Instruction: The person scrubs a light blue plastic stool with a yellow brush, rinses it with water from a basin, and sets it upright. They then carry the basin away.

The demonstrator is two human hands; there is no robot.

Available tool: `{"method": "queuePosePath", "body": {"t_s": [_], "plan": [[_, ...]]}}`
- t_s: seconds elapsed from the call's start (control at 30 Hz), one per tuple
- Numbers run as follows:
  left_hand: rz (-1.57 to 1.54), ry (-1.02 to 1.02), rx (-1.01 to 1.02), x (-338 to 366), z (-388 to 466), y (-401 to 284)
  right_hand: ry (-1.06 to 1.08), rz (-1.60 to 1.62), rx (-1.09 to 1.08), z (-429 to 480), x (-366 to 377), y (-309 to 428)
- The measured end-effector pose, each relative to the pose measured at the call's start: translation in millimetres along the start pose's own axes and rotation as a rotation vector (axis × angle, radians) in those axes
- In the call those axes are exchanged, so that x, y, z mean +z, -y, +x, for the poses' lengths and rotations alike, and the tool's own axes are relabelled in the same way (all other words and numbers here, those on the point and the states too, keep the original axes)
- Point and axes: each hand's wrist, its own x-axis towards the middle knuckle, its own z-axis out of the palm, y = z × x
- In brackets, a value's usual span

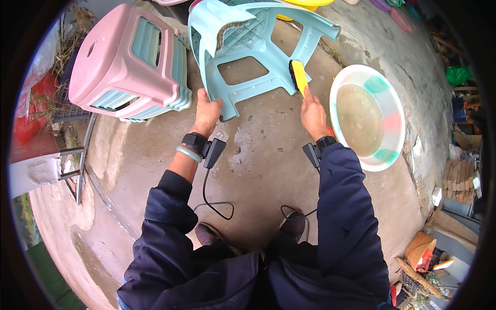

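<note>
A light blue plastic stool [248, 58] lies tipped on the wet concrete in front of me, its legs and lattice underside showing. My left hand [207, 110] grips one of its legs near the foot, thumb on the near side. In my right hand [313, 114] is a yellow scrubbing brush [299, 75] with dark bristles. The bristles face left and meet the stool's leg on the right side. To the right of that hand stands a round plastic basin [393, 120], white with green and pink patches, holding cloudy water.
At left, pink and blue plastic stools [102, 58] are stacked on the ground. A metal frame [82, 162] stands below them. Part of a yellow basin [310, 3] shows behind the blue stool. Stacked bricks [458, 181] and a wicker basket [420, 248] line the right edge. Cables hang from both wrists.
</note>
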Motion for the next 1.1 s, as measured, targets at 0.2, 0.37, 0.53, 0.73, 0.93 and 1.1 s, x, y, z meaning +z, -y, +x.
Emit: {"method": "queuePosePath", "body": {"t_s": [0.2, 0.37, 0.53, 0.73, 0.93, 1.1], "plan": [[0.091, 0.079, -0.182, -46.3, -36.2, -82.1, 0.215, 0.052, -0.109, -27.6, -14.2, 23.8], [0.305, 0.032, -0.229, -56.1, -58.1, -80.3, 0.367, 0.101, -0.153, -39.1, 12.4, 52.8], [0.377, 0.179, 0.003, -55.5, -50.7, -72.6, 0.381, 0.263, -0.204, 0.0, 21.5, 102.7], [0.340, 0.146, 0.012, -50.4, -53.4, -68.2, 0.466, 0.217, -0.174, 49.6, 44.6, 145.4], [0.406, 0.151, -0.013, -55.8, -54.8, -67.4, 0.506, 0.160, -0.161, 50.9, 48.5, 153.7], [0.440, 0.166, -0.053, -56.3, -54.1, -62.8, 0.561, 0.236, -0.382, 14.0, 34.5, 201.2]]}}
